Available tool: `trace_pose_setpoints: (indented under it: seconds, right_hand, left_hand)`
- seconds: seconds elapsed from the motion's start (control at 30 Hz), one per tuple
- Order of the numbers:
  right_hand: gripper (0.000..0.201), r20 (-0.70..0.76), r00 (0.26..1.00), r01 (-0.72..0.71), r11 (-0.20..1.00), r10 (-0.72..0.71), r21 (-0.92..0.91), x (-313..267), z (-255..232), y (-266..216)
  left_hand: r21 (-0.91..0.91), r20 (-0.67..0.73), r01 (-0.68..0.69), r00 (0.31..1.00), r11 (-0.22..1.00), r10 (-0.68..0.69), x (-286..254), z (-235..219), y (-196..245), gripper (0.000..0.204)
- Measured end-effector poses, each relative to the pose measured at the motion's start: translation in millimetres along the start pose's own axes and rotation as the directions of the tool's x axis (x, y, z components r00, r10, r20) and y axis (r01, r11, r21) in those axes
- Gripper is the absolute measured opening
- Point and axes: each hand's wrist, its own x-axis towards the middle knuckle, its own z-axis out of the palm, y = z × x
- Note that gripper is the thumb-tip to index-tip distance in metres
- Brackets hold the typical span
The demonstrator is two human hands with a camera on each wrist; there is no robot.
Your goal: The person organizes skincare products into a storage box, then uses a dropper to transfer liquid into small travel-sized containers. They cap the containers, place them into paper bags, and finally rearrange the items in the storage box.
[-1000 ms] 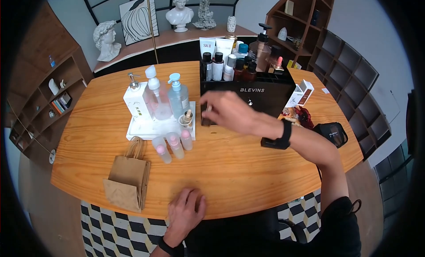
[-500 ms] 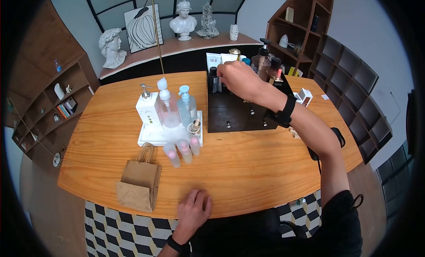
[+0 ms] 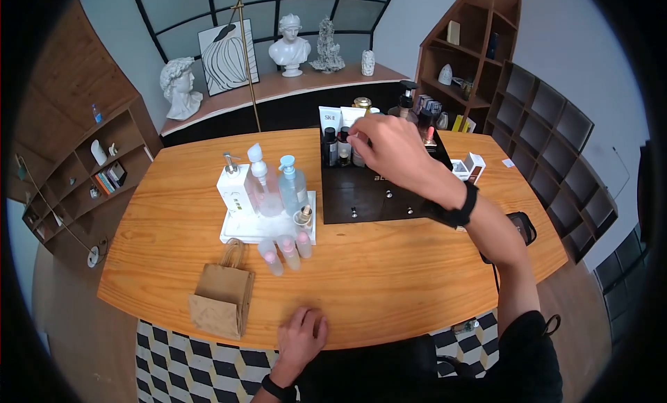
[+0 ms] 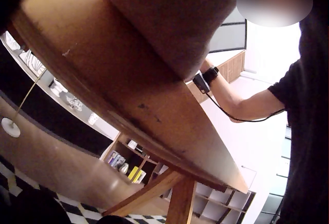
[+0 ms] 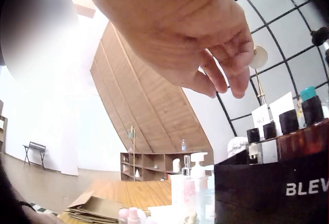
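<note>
My right hand (image 3: 390,147) hovers above the front of a black drawer box (image 3: 372,194) lettered BLEVINS, which holds bottles and tubes on top. In the right wrist view its fingers (image 5: 237,82) hang loosely bent above the bottles, with nothing between them. Below the fingertips stand a black bottle (image 3: 330,147) and a small bottle (image 3: 344,155) at the box's front left. White tubes (image 3: 329,117) rise behind. My left hand (image 3: 301,338) rests on the table's near edge, fingers relaxed and holding nothing.
Left of the box, a white tray (image 3: 240,229) carries pump bottles (image 3: 290,183). Several pink-capped small bottles (image 3: 288,252) stand before it, near brown paper bags (image 3: 224,299). A small white box (image 3: 475,167) and black case (image 3: 521,228) lie right.
My right hand has risen from beside the box's front left to over its top, and its fingers have lifted off the bottles. A small bottle now shows at the front left. The view shifted.
</note>
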Motion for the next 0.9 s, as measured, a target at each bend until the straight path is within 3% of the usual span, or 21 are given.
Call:
trace_pose_setpoints:
  seconds: [0.07,0.13,0.2,0.23,0.3,0.47,0.53,0.6,0.67,0.83,0.9]
  right_hand:
    - [0.018,-0.040,0.997,-0.060,0.986,0.067,0.156,-25,-19,-11]
    - [0.025,0.063,0.989,-0.145,0.967,0.134,0.210,-61,-28,-18]
    - [0.027,0.373,0.902,-0.309,0.929,0.218,0.202,-93,-32,-20]
    - [0.027,0.386,0.900,-0.300,0.930,0.202,0.213,-105,-33,-18]
    - [0.037,0.702,0.710,-0.268,0.944,0.057,0.194,-126,-31,-15]
    - [0.048,0.656,0.754,-0.303,0.886,-0.002,0.351,-129,-11,-20]
    - [0.046,0.559,0.829,-0.209,0.907,-0.033,0.365,-120,-7,-24]
    - [0.043,0.580,0.814,-0.239,0.891,-0.034,0.387,-104,-9,-31]
    - [0.041,0.452,0.888,-0.162,0.866,-0.081,0.474,-94,-6,-35]
    - [0.042,0.473,0.865,-0.157,0.806,-0.168,0.571,-75,0,-47]
    - [0.040,0.497,0.857,-0.224,0.772,-0.135,0.595,-71,4,-48]
  left_hand:
    - [0.005,-0.006,-0.010,1.000,1.000,0.010,0,1,0,0.012]
    - [0.013,-0.021,-0.019,1.000,1.000,0.019,1,2,-2,0.011]
    - [0.001,-0.030,-0.027,0.999,1.000,0.027,-2,4,-4,0.013]
    - [0.029,-0.057,-0.068,0.996,0.997,0.069,0,3,-2,0.014]
    - [0.031,-0.036,-0.045,0.998,0.999,0.046,2,0,2,0.015]
    - [0.024,-0.014,-0.051,0.999,0.998,0.052,3,-2,1,0.018]
    - [0.057,0.019,-0.002,1.000,0.998,0.001,3,-3,4,0.018]
    - [0.069,0.019,-0.023,1.000,0.997,0.021,4,-4,4,0.018]
    - [0.072,-0.002,-0.037,0.999,0.997,0.038,4,-3,1,0.018]
    - [0.058,-0.018,-0.035,0.999,0.998,0.036,2,-2,4,0.016]
    - [0.056,-0.034,-0.034,0.999,0.998,0.036,4,-4,5,0.016]
